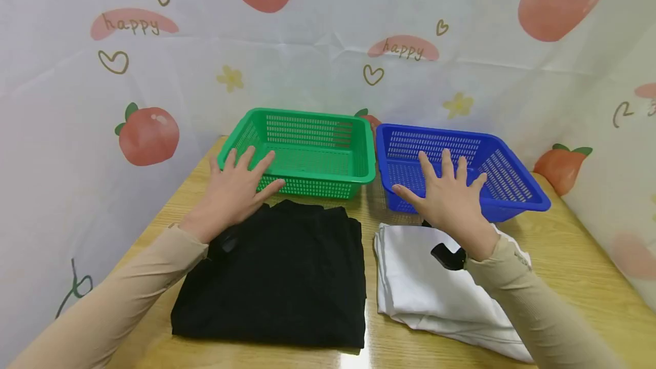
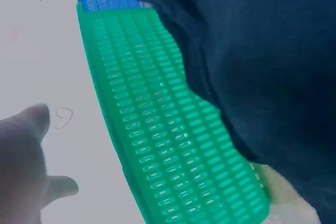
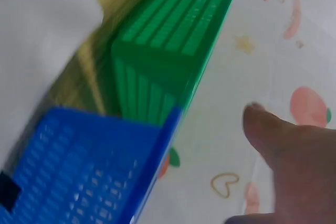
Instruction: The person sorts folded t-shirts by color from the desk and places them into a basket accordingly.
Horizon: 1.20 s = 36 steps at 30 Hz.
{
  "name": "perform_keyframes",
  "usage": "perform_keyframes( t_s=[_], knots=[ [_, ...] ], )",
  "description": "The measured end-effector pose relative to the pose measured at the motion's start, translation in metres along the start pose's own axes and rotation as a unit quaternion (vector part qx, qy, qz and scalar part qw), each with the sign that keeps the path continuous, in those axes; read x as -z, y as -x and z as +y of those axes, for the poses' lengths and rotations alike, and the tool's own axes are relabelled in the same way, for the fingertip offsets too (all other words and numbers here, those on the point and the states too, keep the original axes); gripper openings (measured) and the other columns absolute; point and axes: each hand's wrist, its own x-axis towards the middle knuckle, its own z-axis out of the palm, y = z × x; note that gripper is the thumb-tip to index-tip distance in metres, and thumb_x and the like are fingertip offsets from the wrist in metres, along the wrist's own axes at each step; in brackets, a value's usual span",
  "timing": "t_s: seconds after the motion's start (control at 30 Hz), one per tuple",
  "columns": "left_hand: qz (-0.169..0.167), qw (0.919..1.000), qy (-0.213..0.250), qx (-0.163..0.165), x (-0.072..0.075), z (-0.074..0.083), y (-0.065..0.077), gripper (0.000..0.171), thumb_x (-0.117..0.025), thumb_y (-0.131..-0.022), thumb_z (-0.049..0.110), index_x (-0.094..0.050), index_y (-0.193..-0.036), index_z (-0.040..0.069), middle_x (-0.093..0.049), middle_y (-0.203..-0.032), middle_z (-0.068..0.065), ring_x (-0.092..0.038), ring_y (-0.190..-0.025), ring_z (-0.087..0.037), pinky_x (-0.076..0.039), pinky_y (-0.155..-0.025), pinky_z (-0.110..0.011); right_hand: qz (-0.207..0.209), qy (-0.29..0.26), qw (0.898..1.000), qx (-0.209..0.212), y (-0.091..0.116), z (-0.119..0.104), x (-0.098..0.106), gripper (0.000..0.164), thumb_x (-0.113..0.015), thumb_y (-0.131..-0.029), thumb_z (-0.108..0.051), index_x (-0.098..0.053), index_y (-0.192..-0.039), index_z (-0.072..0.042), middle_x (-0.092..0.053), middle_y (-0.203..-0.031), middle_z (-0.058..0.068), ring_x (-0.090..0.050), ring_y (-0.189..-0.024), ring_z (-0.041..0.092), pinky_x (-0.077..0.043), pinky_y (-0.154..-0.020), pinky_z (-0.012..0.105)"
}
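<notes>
My left hand [image 1: 233, 192], fingers spread, hovers over the near left corner of the green basket [image 1: 307, 181] and the back of a folded black garment [image 1: 287, 283]. With its fingers fanned out, my right hand [image 1: 453, 204] is above the near side of the blue basket [image 1: 512, 205], just behind a folded white garment [image 1: 425, 272]. Neither hand holds anything. In the left wrist view, dark cloth [image 2: 262, 66] covers much of the green basket. The right wrist view shows the thumb [image 3: 268, 129] apart from the blue basket [image 3: 89, 156].
Both baskets stand side by side at the back of the wooden table [image 1: 579, 278], close to a white curtain [image 1: 307, 61] printed with fruit, hearts and flowers. A black strap piece [image 1: 448, 256] sits at the right wrist.
</notes>
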Motion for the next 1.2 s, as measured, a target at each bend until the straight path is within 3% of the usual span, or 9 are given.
perform_keyframes(
  t_s=[0.1,0.2,0.27,0.37,0.57,0.83,0.93,1.1,1.2],
  knots=[
    [0.029,0.9986,0.038,-0.025,0.000,-0.003,0.009,0.068,-0.042,-0.102,0.054,-0.032,-0.155,0.012,-0.032,-0.150,-0.026,-0.030,-0.135,-0.049,-0.021,-0.106,-0.067,0.031,-0.059,0.997,0.043,0.005,-0.005,-0.003,0.087,-0.047,-0.095,-0.065,-0.026,-0.156,-0.006,-0.018,-0.153,0.034,-0.018,-0.137,0.055,-0.015,-0.102,0.074],
    [0.040,0.9947,0.077,-0.057,-0.002,-0.009,0.018,0.062,-0.048,-0.103,0.045,-0.039,-0.151,0.007,-0.043,-0.143,-0.025,-0.042,-0.129,-0.044,-0.037,-0.099,-0.061,0.043,-0.142,0.983,0.104,0.008,-0.007,-0.006,0.071,-0.059,-0.098,-0.043,-0.037,-0.149,-0.001,-0.032,-0.148,0.029,-0.032,-0.134,0.048,-0.032,-0.101,0.064],
    [0.030,0.9928,0.087,-0.076,-0.001,-0.014,0.024,0.061,-0.051,-0.102,0.043,-0.041,-0.150,0.007,-0.047,-0.141,-0.023,-0.045,-0.126,-0.042,-0.041,-0.096,-0.059,0.031,-0.199,0.970,0.136,0.009,-0.009,-0.007,0.063,-0.063,-0.098,-0.035,-0.042,-0.146,-0.001,-0.039,-0.146,0.024,-0.040,-0.131,0.042,-0.039,-0.099,0.058],
    [-0.015,0.9906,0.103,-0.089,-0.003,-0.023,0.032,0.064,-0.052,-0.101,0.046,-0.039,-0.151,0.009,-0.045,-0.144,-0.020,-0.043,-0.129,-0.040,-0.039,-0.098,-0.060,-0.003,-0.275,0.949,0.153,0.011,-0.011,-0.011,0.056,-0.065,-0.097,-0.033,-0.049,-0.142,-0.005,-0.050,-0.139,0.016,-0.053,-0.122,0.035,-0.047,-0.094,0.051],
    [-0.096,0.9773,0.168,-0.086,-0.016,-0.048,0.049,0.067,-0.052,-0.100,0.049,-0.034,-0.154,0.014,-0.037,-0.148,-0.019,-0.035,-0.134,-0.040,-0.032,-0.103,-0.062,-0.157,-0.426,0.882,0.125,0.022,-0.018,-0.028,0.056,-0.066,-0.096,-0.032,-0.048,-0.145,-0.014,-0.055,-0.134,0.012,-0.052,-0.125,0.030,-0.044,-0.098,0.051],
    [-0.113,0.9615,0.245,-0.054,-0.032,-0.080,0.074,0.071,-0.056,-0.099,0.049,-0.027,-0.157,0.020,-0.035,-0.146,-0.020,-0.049,-0.118,-0.037,-0.045,-0.089,-0.054,-0.294,-0.528,0.789,0.105,0.032,-0.026,-0.046,0.062,-0.064,-0.098,-0.022,-0.036,-0.154,-0.018,-0.045,-0.143,0.021,-0.046,-0.130,0.032,-0.041,-0.101,0.051],
    [-0.125,0.9460,0.297,-0.038,-0.034,-0.089,0.081,0.072,-0.057,-0.099,0.044,-0.022,-0.158,0.021,-0.036,-0.147,-0.022,-0.052,-0.120,-0.040,-0.048,-0.088,-0.052,-0.315,-0.542,0.773,0.101,0.035,-0.029,-0.051,0.065,-0.064,-0.098,-0.022,-0.033,-0.155,-0.018,-0.044,-0.144,0.022,-0.051,-0.124,0.033,-0.042,-0.100,0.052],
    [-0.178,0.9050,0.386,-0.009,-0.033,-0.098,0.093,0.072,-0.060,-0.100,0.034,-0.020,-0.158,0.021,-0.044,-0.141,-0.027,-0.057,-0.114,-0.035,-0.054,-0.076,-0.042,-0.338,-0.524,0.775,0.101,0.039,-0.032,-0.057,0.065,-0.065,-0.097,-0.026,-0.035,-0.155,-0.022,-0.039,-0.147,0.020,-0.054,-0.119,0.031,-0.045,-0.097,0.050],
    [-0.201,0.8851,0.420,0.001,-0.032,-0.100,0.097,0.071,-0.061,-0.099,0.033,-0.023,-0.158,0.023,-0.035,-0.149,-0.023,-0.048,-0.126,-0.038,-0.053,-0.076,-0.040,-0.351,-0.524,0.769,0.101,0.042,-0.033,-0.060,0.062,-0.064,-0.097,-0.026,-0.037,-0.154,-0.024,-0.037,-0.148,0.021,-0.056,-0.117,0.030,-0.045,-0.096,0.050]
  ],
)
